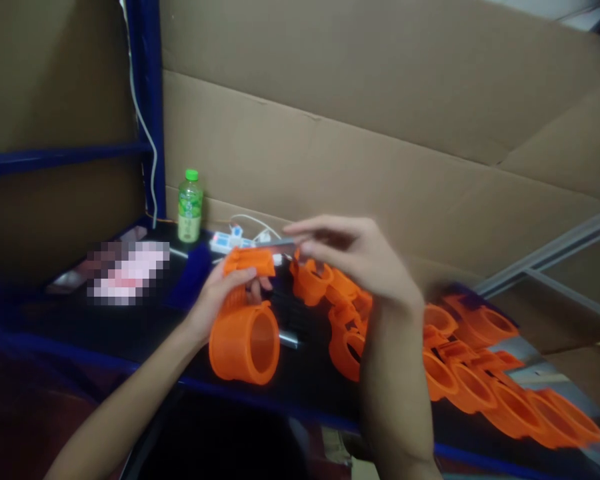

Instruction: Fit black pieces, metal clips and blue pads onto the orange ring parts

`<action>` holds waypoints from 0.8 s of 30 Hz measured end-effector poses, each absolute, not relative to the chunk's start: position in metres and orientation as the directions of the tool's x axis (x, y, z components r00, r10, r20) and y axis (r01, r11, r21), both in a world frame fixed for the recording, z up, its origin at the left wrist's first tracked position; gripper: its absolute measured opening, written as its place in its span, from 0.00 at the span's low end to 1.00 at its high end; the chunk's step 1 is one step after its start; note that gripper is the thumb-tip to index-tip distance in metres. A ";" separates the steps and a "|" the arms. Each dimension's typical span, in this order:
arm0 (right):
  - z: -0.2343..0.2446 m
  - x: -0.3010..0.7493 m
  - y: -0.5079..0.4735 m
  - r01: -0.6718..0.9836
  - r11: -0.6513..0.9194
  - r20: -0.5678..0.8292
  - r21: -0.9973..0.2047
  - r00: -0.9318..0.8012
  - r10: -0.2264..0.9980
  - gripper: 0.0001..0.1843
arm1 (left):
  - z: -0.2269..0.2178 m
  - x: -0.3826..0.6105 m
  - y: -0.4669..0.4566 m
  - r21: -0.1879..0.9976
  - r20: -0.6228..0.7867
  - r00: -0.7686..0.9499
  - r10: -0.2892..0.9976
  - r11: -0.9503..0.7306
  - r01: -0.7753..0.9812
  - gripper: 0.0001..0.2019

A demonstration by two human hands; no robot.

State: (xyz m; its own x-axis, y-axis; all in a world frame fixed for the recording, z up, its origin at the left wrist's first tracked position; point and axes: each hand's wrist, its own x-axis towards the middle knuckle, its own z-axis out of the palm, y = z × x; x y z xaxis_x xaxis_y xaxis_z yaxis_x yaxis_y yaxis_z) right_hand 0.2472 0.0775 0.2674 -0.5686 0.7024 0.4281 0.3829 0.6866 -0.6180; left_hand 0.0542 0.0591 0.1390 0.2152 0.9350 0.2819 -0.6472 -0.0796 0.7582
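Observation:
My left hand (219,293) is closed around the upper part of an orange plastic piece (235,343), which has a wide round ring hanging at its lower end. My right hand (353,253) pinches a thin grey flat tool (280,245) between thumb and fingers. The far end of that tool lies at the top edge of the orange piece; whether it touches cannot be made out. A shiny metal rod (289,341) lies on the dark table behind the ring.
Several more orange ring pieces (473,387) are spread along the right side of the black table (145,340). At the back stand a green-capped bottle (190,210) and a white power strip (225,241) with cables. A cardboard wall (330,147) and blue frame post (150,100) bound the bench.

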 end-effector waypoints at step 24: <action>0.233 0.239 0.128 0.151 0.226 0.030 -0.962 -0.767 0.641 0.16 | 0.132 0.059 0.056 0.805 0.320 0.379 0.868 -0.038 -0.592 0.13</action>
